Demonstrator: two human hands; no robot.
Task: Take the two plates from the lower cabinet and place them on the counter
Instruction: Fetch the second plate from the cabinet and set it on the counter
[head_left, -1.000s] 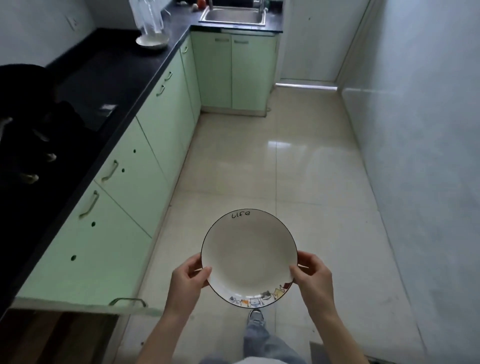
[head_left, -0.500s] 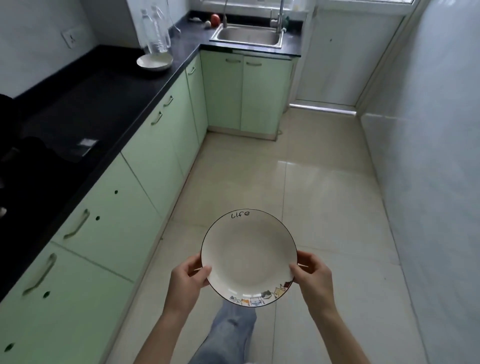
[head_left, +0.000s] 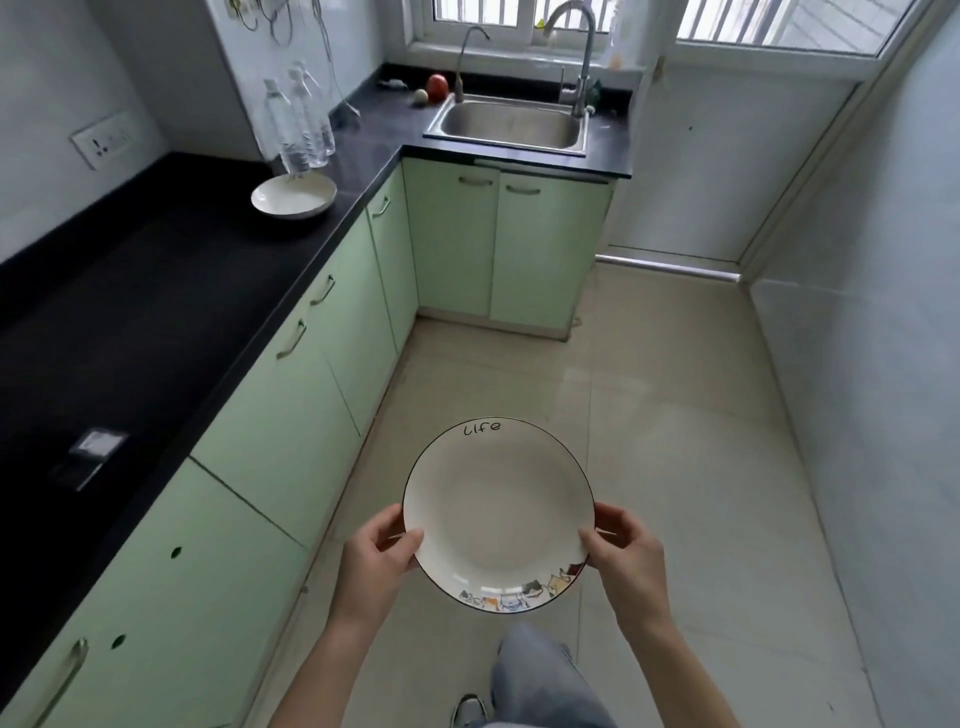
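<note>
White ceramic shows twice in the head view. One plate (head_left: 294, 195) already sits on the black counter (head_left: 156, 312) beside two clear water bottles (head_left: 298, 127), well apart from the steel sink (head_left: 511, 124). The second plate (head_left: 498, 512), rimmed in a dark line with "Life" at its far edge and small cartoon figures at its near edge, is held in the air over the tiled floor (head_left: 649, 415), out in front of the pale green cabinet doors (head_left: 291, 395). By my reading the task is about half done: one plate set down, this one out of the cabinet but not yet on the counter.

Both forearms reach forward from the bottom of the view. The left hand (head_left: 376, 564) pinches the plate's left rim, thumb on top and fingers curled under. The right hand (head_left: 626, 553) mirrors it on the right rim. The plate lies nearly level between them.
</note>
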